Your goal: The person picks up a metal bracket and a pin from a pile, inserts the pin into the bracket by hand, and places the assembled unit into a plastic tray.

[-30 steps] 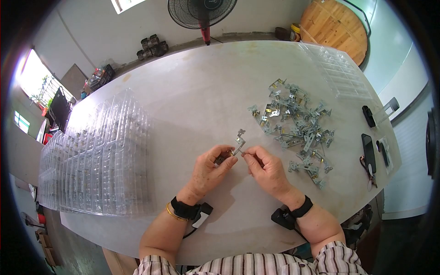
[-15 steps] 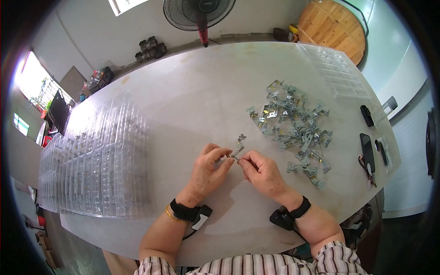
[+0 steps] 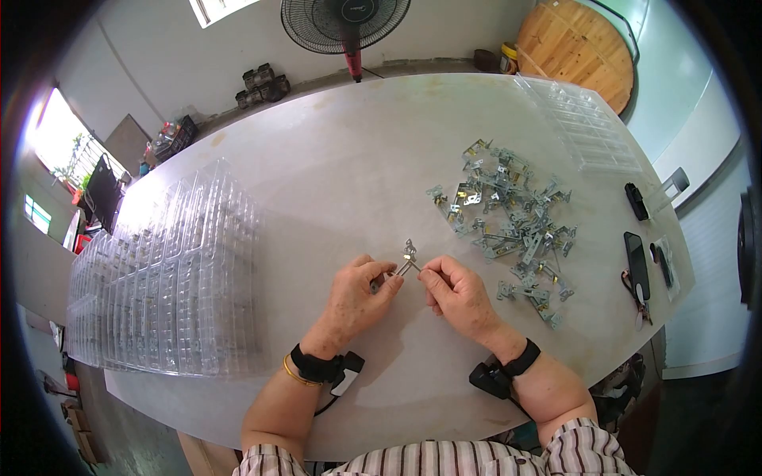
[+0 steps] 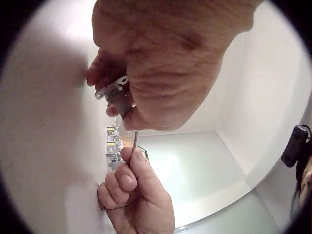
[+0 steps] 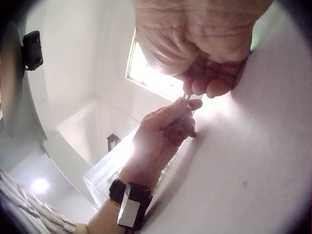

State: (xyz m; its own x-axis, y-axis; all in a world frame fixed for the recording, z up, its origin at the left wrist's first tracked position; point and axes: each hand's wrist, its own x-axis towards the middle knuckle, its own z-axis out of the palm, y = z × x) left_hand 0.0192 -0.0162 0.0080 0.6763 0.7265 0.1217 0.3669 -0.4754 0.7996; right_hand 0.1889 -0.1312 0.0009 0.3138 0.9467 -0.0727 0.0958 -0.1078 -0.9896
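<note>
A small metal bracket [image 3: 409, 248] stands up between the two hands in the head view. My left hand [image 3: 353, 297] grips its body between thumb and fingers; the left wrist view shows the metal part [image 4: 117, 92] inside the curled fingers. With thumb and forefinger my right hand [image 3: 460, 296] pinches a thin metal piece [image 4: 135, 141] that meets the bracket. The palm hides much of the held part. To the right of the hands lies a loose pile of similar metal brackets [image 3: 516, 210].
Stacked clear plastic trays [image 3: 171, 278] stand on the table's left. Another clear tray [image 3: 583, 127] lies at the back right. A black phone [image 3: 636, 264], scissors [image 3: 640, 304] and a black object [image 3: 636, 201] lie along the right edge. A fan [image 3: 346, 24] stands behind the table.
The bracket has turned in my left hand, its upper end shifting a little left and down. My right fingertips moved in towards it, then slightly back to the right.
</note>
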